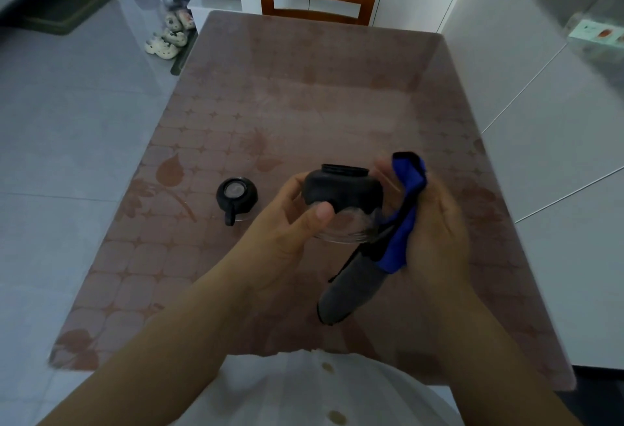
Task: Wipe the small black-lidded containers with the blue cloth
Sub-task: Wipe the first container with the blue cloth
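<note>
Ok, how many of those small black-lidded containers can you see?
2. One container is held in the left hand; the other container stands on the table to its left.

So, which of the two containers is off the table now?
The container in the left hand, beside the cloth. The other container stands alone on the table, untouched.

Worktop (pixel 304 94): brownish, glossy, leaf-and-star pattern. Bears one small black-lidded container (pixel 237 198), standing left of centre.
</note>
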### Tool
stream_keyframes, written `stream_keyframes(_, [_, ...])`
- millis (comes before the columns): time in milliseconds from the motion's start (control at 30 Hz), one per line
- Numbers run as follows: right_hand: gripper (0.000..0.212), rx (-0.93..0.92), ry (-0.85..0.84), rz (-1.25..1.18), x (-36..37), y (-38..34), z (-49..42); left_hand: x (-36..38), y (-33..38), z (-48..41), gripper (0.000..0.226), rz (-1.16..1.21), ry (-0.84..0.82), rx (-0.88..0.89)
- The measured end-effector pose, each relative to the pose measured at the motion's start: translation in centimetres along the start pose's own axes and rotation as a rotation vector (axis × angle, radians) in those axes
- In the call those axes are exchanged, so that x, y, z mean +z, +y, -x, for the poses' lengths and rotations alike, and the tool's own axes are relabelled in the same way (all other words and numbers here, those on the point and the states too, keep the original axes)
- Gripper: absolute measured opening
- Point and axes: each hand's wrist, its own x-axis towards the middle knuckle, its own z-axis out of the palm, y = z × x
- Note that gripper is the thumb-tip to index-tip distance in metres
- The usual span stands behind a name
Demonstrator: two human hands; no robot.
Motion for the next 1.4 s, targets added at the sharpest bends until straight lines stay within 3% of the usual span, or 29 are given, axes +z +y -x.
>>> stream_keyframes(67, [0.034, -0.088, -0.096, 0.027, 0.0, -1.2, 0.5, -0.1, -0.5, 0.0, 0.092, 0.016, 0.004, -0.025])
stream_keyframes(167, [0.023, -0.232, -0.349, 0.352, 1.4, -1.8, 1.2, 0.2, -0.9, -0.1, 0.083, 0.012, 0.021, -0.037])
stream_keyframes(200, [0.031, -0.293, -0.379, 0.447, 1.6, -1.3, 1.3, 0.2, -0.9, -0.2, 0.078, 0.013, 0.028, -0.03])
stream_keyframes(267, [0.04, -0.313, -0.354, 0.443, 2.2, -0.8, 1.2, 0.2, -0.8, -0.3, 0.076, 0.022, 0.053, -0.016])
stream_keyframes(467, [0.041, -0.277, -0.327, 0.216, 2.0, 0.5, 0.4, 0.0, -0.3, 0.1, 0.084, 0.126, 0.012, -0.031])
stream_keyframes(667, [0.042, -0.056, -0.34, -0.11, 1.3, 1.3, 0.0, 0.2, -0.7, 0.3, 0.087, 0.241, -0.033, -0.045])
stream_keyframes(900, [0.071, -0.042, -0.286, 0.006, 1.2, 2.4, 0.3, -0.4, -0.2, -0.2, 0.075, -0.137, -0.011, -0.078])
stream_keyframes(1000, [0.055, -0.095, -0.297, 0.141, 1.4, 3.1, 0.2, -0.4, 0.2, 0.0, 0.081, -0.229, -0.016, -0.093])
stream_keyframes(1133, [0.037, -0.244, -0.303, 0.218, 2.0, 3.0, 0.5, 0.7, 0.2, 0.1, 0.074, -0.238, 0.1, -0.068])
stream_keyframes(1267, [0.053, -0.117, -0.266, 0.047, 1.1, 3.4, -0.1, 0.2, -0.1, 0.6, 0.071, -0.16, 0.036, -0.07])
stream_keyframes(1400, [0.046, -0.044, -0.24, -0.027, 0.2, 2.6, 0.1, 0.5, 0.1, 1.0, 0.068, -0.154, 0.026, -0.046])
